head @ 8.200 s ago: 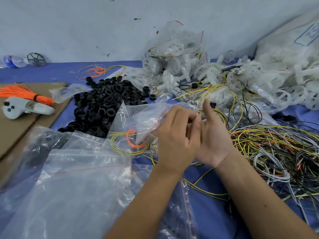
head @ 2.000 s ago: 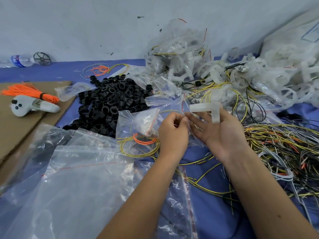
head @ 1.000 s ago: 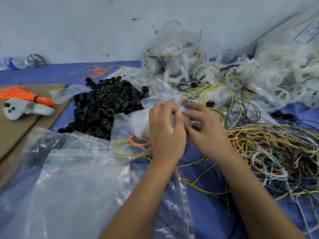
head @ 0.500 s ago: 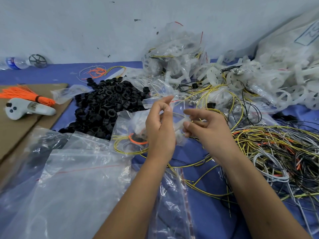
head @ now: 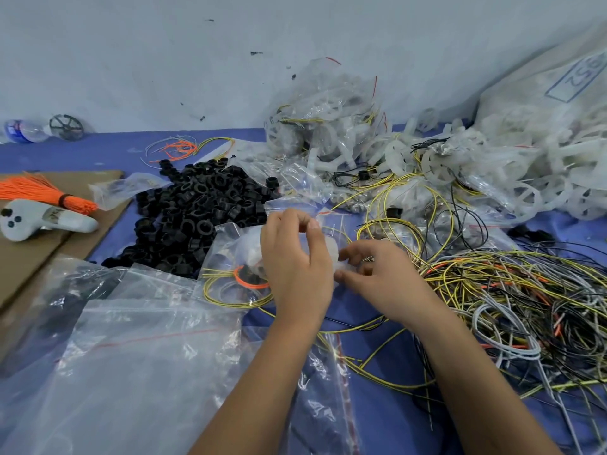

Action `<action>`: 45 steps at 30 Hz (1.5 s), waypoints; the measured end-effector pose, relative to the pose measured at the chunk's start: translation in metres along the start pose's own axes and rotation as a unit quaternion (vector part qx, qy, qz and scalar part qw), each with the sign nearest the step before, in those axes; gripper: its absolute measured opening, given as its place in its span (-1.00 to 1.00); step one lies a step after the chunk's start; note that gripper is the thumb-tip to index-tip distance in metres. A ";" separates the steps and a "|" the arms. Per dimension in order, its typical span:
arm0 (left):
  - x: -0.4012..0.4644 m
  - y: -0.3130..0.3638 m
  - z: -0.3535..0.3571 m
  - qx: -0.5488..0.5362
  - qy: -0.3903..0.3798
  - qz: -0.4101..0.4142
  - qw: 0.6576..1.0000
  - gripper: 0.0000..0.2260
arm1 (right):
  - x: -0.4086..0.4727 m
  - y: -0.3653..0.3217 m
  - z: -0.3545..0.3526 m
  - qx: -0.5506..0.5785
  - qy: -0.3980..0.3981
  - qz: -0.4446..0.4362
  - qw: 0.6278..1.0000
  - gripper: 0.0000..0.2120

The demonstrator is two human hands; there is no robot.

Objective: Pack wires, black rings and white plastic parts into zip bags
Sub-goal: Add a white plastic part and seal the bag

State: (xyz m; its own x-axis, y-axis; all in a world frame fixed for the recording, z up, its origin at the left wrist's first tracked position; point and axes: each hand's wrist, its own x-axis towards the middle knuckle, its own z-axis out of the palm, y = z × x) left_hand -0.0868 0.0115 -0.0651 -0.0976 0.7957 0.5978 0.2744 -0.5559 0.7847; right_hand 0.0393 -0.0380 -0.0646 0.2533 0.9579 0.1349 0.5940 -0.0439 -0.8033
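Bag [head: 230, 254] beside the rings [head: 197, 218]: left hand [head: 295, 267] pinches its mouth, right hand [head: 377, 277] pinches a white part [head: 331, 251]; snagging the rim could spill it.

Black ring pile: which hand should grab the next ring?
Left, probably. The left hand is next to the black ring pile; the right hand sits on the wire tangle side. Both now hold the zip bag.

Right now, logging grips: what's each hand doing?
Left hand: pinching the zip bag's top edge.
Right hand: pinching the same bag.
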 end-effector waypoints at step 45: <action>-0.017 0.025 -0.001 -0.025 -0.078 0.144 0.986 -0.93 | -0.006 -0.022 0.011 0.314 -0.053 -0.088 0.944 -0.67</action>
State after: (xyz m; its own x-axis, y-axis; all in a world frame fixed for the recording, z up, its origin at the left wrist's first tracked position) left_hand -0.0793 -0.0163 -0.0555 0.1274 0.6278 0.7679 0.2209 -0.7727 0.5951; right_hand 0.0163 -0.0393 -0.0539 0.0963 0.9592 0.2659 0.0423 0.2630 -0.9639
